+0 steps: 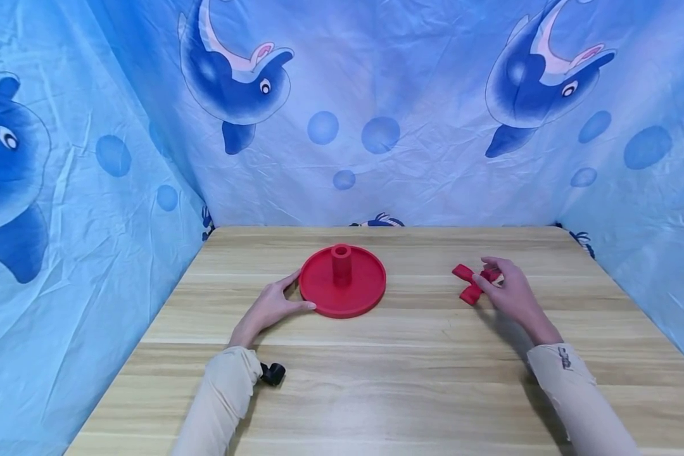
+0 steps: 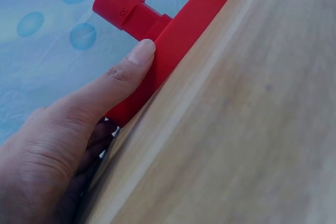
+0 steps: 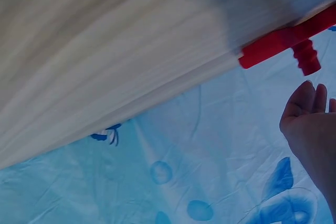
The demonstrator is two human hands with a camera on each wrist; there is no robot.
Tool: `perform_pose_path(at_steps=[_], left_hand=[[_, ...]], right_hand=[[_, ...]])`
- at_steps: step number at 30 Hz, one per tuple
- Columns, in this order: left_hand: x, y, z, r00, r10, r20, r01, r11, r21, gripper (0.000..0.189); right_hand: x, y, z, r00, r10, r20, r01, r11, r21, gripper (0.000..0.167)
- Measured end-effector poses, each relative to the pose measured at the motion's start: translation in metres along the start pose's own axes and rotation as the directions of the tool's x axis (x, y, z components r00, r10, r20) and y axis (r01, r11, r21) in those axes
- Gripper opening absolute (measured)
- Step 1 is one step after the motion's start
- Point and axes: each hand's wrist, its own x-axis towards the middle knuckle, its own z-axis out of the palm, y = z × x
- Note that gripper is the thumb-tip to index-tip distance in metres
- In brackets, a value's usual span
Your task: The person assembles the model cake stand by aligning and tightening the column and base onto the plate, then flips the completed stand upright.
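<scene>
A red round dish with a low rim lies on the table, and a hollow post rises from its middle. My left hand holds the dish's left edge. In the left wrist view, the thumb presses the dish's side; the other fingers are mostly hidden. The post bears the number 35. To the right, a red cross-shaped piece lies on the table under my right hand. In the right wrist view, a gap shows between its ridged stem and my loosely bent fingers.
The wooden table has its far edge against a blue cloth printed with dolphins and bubbles. Cloth also hangs along both sides. A small black object sits at the left sleeve's cuff.
</scene>
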Motion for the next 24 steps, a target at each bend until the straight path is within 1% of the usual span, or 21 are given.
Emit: perform_pose_path(at_steps=[3,6,11,14,19,22,24], left_hand=[[0.000,0.001,-0.001,1.000,-0.007,-0.001,0.007,1.000,-0.007,0.105],[-0.001,0.001,-0.002,1.000,-0.008,0.002,0.008,1.000,-0.006,0.105],[-0.001,0.001,-0.003,1.000,-0.002,0.000,0.002,1.000,0.003,0.106],[0.000,0.001,-0.003,1.000,0.003,-0.001,-0.003,1.000,0.002,0.106],[0.000,0.000,-0.002,1.000,0.006,0.000,-0.006,1.000,-0.001,0.105],[0.001,0.000,-0.002,1.000,0.008,0.000,-0.008,1.000,-0.003,0.105],[0.001,0.000,-0.002,1.000,0.008,0.000,-0.008,1.000,-0.004,0.106]], right_hand=[[-0.003,0.005,-0.005,1.000,-0.009,-0.007,0.009,1.000,-0.008,0.051],[-0.006,0.010,-0.010,1.000,-0.001,0.010,0.002,1.000,-0.013,0.051],[-0.011,0.015,-0.016,0.996,0.061,0.061,-0.059,0.998,-0.028,0.056],[-0.013,0.017,-0.018,0.991,0.098,0.089,-0.093,0.994,-0.055,0.057],[-0.017,0.024,-0.019,0.978,0.150,0.145,-0.132,0.983,-0.132,0.061],[-0.019,0.029,-0.020,0.974,0.162,0.160,-0.134,0.976,-0.174,0.062],[-0.021,0.032,-0.020,0.975,0.154,0.158,-0.124,0.974,-0.188,0.061]])
